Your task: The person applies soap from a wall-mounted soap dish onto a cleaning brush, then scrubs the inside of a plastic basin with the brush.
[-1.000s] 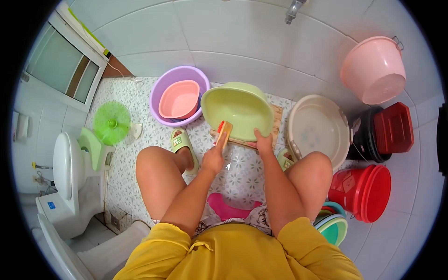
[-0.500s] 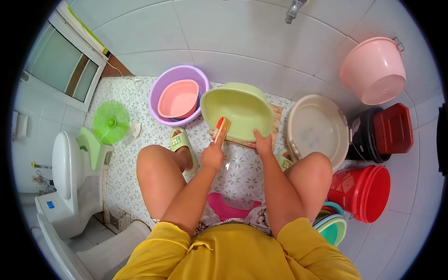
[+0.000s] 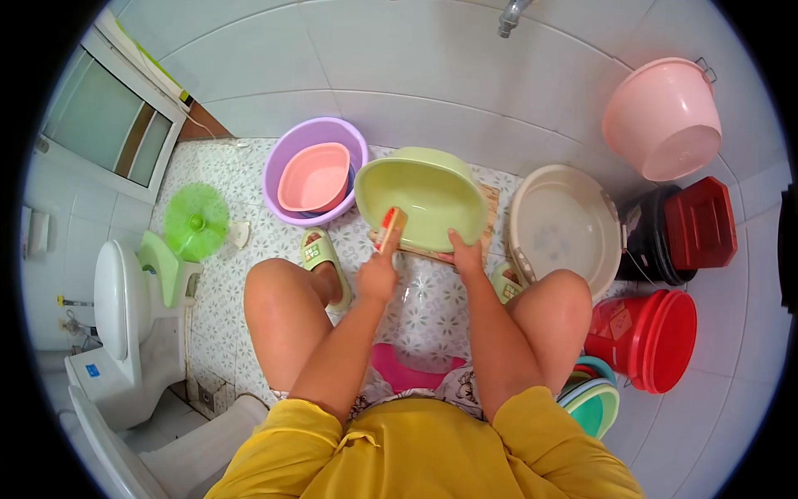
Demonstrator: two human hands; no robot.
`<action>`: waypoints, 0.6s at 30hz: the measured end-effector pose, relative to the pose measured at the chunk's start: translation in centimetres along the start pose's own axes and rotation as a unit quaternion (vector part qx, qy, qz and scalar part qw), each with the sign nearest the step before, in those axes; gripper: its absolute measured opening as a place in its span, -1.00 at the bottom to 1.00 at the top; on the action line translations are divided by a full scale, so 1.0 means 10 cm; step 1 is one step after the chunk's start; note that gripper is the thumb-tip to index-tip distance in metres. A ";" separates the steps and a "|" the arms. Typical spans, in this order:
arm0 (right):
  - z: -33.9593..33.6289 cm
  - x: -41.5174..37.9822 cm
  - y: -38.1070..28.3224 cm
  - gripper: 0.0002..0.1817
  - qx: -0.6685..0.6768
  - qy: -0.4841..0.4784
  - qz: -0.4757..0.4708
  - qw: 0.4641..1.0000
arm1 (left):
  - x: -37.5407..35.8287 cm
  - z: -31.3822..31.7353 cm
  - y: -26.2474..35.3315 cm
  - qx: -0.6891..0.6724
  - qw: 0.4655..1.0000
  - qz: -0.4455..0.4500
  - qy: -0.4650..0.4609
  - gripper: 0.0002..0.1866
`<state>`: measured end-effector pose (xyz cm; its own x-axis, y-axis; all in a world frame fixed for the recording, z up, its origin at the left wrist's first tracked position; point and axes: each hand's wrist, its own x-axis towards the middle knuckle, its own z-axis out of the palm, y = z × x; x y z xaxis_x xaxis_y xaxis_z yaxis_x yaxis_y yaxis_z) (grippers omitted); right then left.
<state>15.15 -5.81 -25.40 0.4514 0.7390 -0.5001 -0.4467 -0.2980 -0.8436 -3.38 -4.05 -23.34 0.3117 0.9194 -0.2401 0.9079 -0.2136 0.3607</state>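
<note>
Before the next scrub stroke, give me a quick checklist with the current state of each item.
1. Brush gripped in left hand: ok.
2. Right hand steadying the green basin at its near rim: ok.
3. Basin tilted toward the person, resting on the wooden board: ok.
4. Bristles against the basin's inside: cannot tell, they sit at the rim.
5. Water or soap in the basin: cannot tell.
6. Purple basin apart from the green one: ok.

Wooden board (image 3: pixel 494 218) mostly under green basin (image 3: pixel 420 195)
</note>
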 end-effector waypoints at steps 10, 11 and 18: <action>-0.01 0.03 0.03 -0.62 0.029 0.014 0.007 0.999 | -0.13 0.09 0.30 -0.099 0.983 0.093 -0.125 -0.18; -0.01 0.03 0.02 -0.62 0.030 0.015 0.007 0.999 | -0.15 0.10 0.33 -0.088 0.986 0.096 -0.105 -0.18; -0.03 0.04 0.01 -0.61 0.002 -0.023 0.029 0.999 | 0.09 -0.03 0.03 0.021 1.000 -0.011 0.000 -0.16</action>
<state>15.54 -5.71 -25.74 0.3882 0.7479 -0.5384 -0.4740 -0.3390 -0.8127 -2.88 -3.22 -23.19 0.2911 0.9241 -0.2476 0.9254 -0.2063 0.3179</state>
